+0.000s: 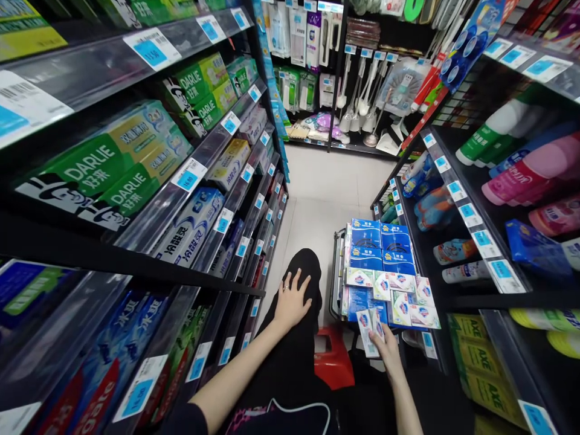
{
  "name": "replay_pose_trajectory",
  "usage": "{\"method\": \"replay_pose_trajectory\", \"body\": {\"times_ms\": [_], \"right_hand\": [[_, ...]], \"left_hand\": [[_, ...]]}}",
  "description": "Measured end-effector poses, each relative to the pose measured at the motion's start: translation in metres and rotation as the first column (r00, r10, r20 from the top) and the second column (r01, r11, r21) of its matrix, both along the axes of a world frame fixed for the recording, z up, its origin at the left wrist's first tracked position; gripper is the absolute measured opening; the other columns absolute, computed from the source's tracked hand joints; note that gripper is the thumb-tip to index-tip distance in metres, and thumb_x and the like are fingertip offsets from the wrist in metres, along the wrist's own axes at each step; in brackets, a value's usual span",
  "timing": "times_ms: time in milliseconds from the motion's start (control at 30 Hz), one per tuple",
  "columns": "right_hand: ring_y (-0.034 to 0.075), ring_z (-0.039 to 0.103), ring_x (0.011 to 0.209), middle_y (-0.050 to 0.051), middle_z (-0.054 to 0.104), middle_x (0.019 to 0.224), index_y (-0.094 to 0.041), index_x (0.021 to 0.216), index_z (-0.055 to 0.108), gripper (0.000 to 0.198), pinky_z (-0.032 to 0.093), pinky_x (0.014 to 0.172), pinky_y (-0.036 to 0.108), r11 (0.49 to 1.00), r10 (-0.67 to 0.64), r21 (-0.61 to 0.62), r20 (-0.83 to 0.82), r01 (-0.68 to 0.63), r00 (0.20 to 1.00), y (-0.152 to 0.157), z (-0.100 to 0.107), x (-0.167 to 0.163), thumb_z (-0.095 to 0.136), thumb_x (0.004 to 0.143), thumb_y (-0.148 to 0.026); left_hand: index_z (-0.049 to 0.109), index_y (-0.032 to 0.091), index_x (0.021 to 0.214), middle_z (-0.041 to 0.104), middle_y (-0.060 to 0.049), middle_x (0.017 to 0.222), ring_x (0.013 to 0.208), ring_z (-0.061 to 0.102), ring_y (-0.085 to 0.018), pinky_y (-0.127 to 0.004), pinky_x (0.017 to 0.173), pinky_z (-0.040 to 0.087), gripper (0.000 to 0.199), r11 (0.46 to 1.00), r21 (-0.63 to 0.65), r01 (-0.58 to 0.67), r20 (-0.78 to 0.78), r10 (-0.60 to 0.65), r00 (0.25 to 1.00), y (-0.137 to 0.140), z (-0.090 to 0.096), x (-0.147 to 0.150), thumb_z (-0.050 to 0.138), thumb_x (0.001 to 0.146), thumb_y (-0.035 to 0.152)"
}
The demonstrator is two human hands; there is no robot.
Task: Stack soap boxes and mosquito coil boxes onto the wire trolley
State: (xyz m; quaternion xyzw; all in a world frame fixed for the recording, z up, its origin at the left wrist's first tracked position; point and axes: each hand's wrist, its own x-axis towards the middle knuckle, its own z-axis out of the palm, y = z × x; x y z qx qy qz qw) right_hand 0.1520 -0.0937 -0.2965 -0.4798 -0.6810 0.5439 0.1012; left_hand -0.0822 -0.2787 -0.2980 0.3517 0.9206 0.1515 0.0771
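Observation:
My left hand (pixel 290 303) lies flat on my black-clad knee (pixel 302 264) with its fingers spread, and a ring shows on one finger. In my right hand (pixel 386 345) are white soap boxes (pixel 365 333), apparently two side by side, gripped between thumb and fingers. Just beyond that hand stands a cart (pixel 336 275) piled with goods. Blue boxes (pixel 366 234) form the back of the pile, and several white and green soap boxes (pixel 400 307) lie at its near side. The far ends of the held boxes overlap the pile's near edge in view.
A shelf on the left holds toothpaste boxes (pixel 95 158) behind price tags. To the right, another shelf carries bottles (pixel 521 172) and yellow-green packs (pixel 481 345). A red plastic stool (pixel 334 362) is by my leg. Brushes and dustpans (pixel 362 109) hang beyond the tiled floor (pixel 312 175).

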Motion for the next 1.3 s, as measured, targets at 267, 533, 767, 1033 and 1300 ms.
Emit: {"method": "replay_pose_trajectory", "body": {"times_ms": [267,533,767,1033,1300], "right_hand": [[0.027,0.051,0.108,0.012,0.05,0.116,-0.015,0.117,0.055,0.057,0.043,0.093,0.038,0.608,0.674,0.268,0.322,-0.747,0.664,0.024,0.045,-0.034,0.064,0.062,-0.031],[0.033,0.046,0.119,0.017,0.054,0.125,-0.014,0.129,0.05,0.064,0.038,0.098,0.045,0.679,0.283,0.532,0.446,-0.506,0.849,0.056,0.064,0.015,0.053,0.081,-0.055],[0.036,0.058,0.098,0.021,0.064,0.103,-0.008,0.102,0.065,0.071,0.042,0.087,0.05,0.562,-0.249,0.808,0.368,-0.176,0.896,0.025,0.008,0.154,0.028,0.087,-0.067],[0.04,0.047,0.121,0.02,0.055,0.127,-0.015,0.112,0.063,0.046,0.037,0.094,0.056,0.591,-0.511,0.807,0.366,0.009,0.778,-0.045,-0.035,0.163,0.031,0.091,-0.042],[0.04,0.044,0.123,0.018,0.055,0.128,-0.02,0.114,0.062,0.046,0.033,0.094,0.06,0.631,-0.543,0.767,0.334,0.112,0.771,-0.04,-0.028,0.152,0.032,0.089,-0.044]], "left_hand": [[0.039,0.018,0.137,0.049,-0.016,0.132,0.116,0.05,-0.03,-0.042,0.095,0.043,0.093,0.803,0.462,0.376,0.579,-0.594,0.558,0.052,0.019,0.039,0.081,0.058,0.044],[0.055,0.018,0.107,0.057,-0.006,0.106,0.084,0.056,-0.019,-0.031,0.073,0.049,0.072,0.883,0.463,0.079,0.714,-0.424,0.557,0.098,-0.002,0.059,0.088,0.044,0.027],[0.052,0.019,0.107,0.058,-0.007,0.104,0.103,0.052,-0.027,-0.04,0.089,0.043,0.064,0.938,0.342,-0.057,0.644,-0.191,0.741,0.108,-0.035,0.089,0.085,0.052,0.023],[0.042,0.017,0.119,0.047,-0.012,0.12,0.117,0.045,-0.027,-0.039,0.098,0.038,0.063,0.956,0.291,0.038,0.606,-0.215,0.766,0.129,-0.036,0.101,0.073,0.063,0.012],[0.039,0.019,0.122,0.044,-0.011,0.119,0.117,0.044,-0.028,-0.041,0.099,0.037,0.063,0.962,0.252,0.102,0.55,-0.229,0.803,0.138,-0.032,0.101,0.069,0.067,0.014]]}}
